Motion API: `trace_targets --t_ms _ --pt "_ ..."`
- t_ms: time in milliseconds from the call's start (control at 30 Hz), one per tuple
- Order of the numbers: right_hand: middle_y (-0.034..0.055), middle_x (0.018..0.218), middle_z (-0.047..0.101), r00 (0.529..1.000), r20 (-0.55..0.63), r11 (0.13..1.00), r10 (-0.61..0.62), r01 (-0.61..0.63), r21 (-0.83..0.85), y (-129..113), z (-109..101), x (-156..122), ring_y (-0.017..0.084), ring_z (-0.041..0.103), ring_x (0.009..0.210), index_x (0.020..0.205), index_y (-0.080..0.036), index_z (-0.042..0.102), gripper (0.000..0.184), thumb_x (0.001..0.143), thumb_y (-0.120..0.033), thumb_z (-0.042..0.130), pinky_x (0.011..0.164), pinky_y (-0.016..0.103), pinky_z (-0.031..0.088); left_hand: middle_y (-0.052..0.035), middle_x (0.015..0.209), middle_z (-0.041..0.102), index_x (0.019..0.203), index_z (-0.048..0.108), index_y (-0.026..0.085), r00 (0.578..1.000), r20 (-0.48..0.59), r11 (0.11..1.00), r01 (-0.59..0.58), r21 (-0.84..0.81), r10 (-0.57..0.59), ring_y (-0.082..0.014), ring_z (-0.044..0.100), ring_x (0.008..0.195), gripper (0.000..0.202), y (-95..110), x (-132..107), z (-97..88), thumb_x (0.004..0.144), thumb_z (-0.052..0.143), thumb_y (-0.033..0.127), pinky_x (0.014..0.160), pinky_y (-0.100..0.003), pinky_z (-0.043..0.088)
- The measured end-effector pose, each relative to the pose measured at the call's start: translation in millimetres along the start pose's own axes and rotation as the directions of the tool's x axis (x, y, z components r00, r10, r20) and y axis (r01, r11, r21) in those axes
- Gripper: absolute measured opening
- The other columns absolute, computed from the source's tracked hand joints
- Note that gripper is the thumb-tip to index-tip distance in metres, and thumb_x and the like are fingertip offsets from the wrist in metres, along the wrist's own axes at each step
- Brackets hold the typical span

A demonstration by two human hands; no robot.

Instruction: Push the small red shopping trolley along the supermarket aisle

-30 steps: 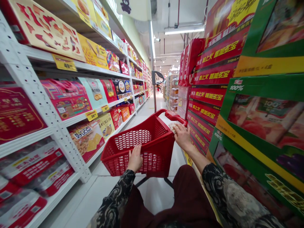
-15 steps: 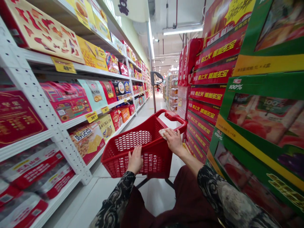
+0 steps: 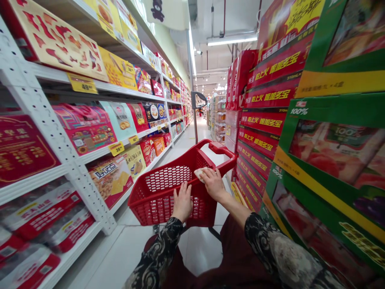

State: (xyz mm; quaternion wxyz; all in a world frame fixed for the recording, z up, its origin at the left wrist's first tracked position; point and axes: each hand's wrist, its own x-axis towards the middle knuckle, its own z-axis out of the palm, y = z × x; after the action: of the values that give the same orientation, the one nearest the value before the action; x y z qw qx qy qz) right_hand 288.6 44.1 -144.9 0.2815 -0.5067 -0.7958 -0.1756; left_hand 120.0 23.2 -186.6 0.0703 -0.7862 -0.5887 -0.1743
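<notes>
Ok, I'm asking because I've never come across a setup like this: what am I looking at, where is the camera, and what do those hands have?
There is no machine here, just a person's two bare hands. Every picture comes from one camera worn on that person's head, looking forward and down.

In front is a red basket cart on a pale floor. The right hand holds what looks like a pale cloth at the basket's rim. The left hand, fingers spread, is at the basket's near side, with no separate object visible in it.

White shelves on the left carry boxed goods; red cartons and green boxes are stacked on the right.
</notes>
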Motion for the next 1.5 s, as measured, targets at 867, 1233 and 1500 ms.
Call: trace_targets --t_ms 867,1233,1500 --pt "0.0081 0.127 0.052 0.998 -0.037 0.998 0.052 -0.053 -0.026 27 -15 3 0.024 0.041 0.116 0.119 -0.019 0.054 0.044 0.075 -0.013 0.048 0.104 0.044 0.016 -0.0111 0.146 0.029 0.135 0.035 0.014 1.000 0.029 1.000 0.009 -0.019 -0.008 -0.0221 0.026 0.135 0.065 -12 -1 0.1 0.071 0.042 0.009 0.109 -0.052 0.019" --pt "0.0076 0.128 0.051 0.997 -0.062 0.999 0.053 -0.053 -0.006 19 -8 -1 0.024 0.039 0.117 0.118 -0.019 0.054 0.046 0.073 -0.011 0.048 0.104 0.042 0.018 -0.0143 0.147 0.025 0.136 0.030 0.010 0.990 0.001 0.990 0.141 0.001 -0.141 -0.0246 0.023 0.136 0.065 -7 -5 3.1 0.073 0.042 0.011 0.107 -0.055 0.022" --pt "0.0086 0.121 0.055 0.998 0.039 0.999 0.042 -0.043 0.016 12 -13 11 0.025 0.046 0.110 0.114 -0.022 0.055 0.037 0.078 -0.018 0.049 0.104 0.050 0.015 -0.0106 0.147 0.028 0.137 0.031 0.013 0.988 0.029 0.988 0.148 0.041 -0.149 -0.0222 0.024 0.135 0.065 -22 -7 4.1 0.072 0.041 0.013 0.108 -0.054 0.022"
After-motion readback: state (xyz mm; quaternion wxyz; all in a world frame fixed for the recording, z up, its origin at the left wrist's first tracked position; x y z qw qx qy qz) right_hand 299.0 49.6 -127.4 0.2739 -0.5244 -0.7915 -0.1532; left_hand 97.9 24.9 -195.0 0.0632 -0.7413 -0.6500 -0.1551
